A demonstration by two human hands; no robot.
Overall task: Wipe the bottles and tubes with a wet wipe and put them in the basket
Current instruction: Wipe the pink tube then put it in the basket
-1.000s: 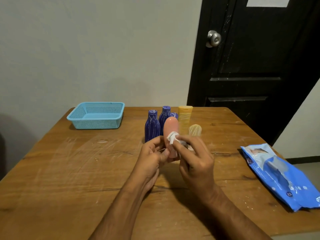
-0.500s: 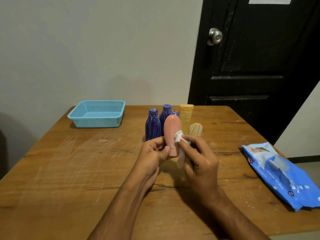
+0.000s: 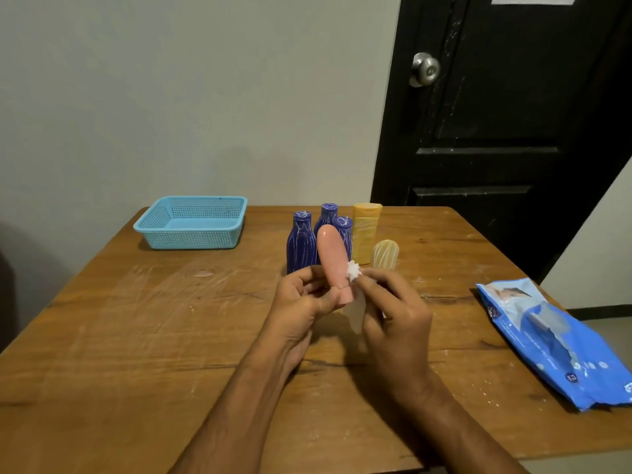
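Observation:
My left hand [image 3: 302, 297] pinches the cap end of a pink tube [image 3: 332, 260], holding it upright above the table. My right hand [image 3: 393, 309] pinches a white wet wipe [image 3: 353, 271] against the tube's right side. Behind the tube stand three dark blue bottles [image 3: 301, 246], a yellow tube [image 3: 366, 230] and a small pale yellow tube [image 3: 386, 254]. The light blue basket [image 3: 191, 234] sits at the table's far left with nothing visible in it.
A blue pack of wet wipes [image 3: 554, 343] lies at the table's right edge. The wooden table [image 3: 136, 336] has a wet spot [image 3: 203, 273] near the basket. A black door [image 3: 496, 114] stands behind on the right.
The pink tube has tilted slightly and the wipe has slid from its lower front up along its right side. Both hands stay in about the same place.

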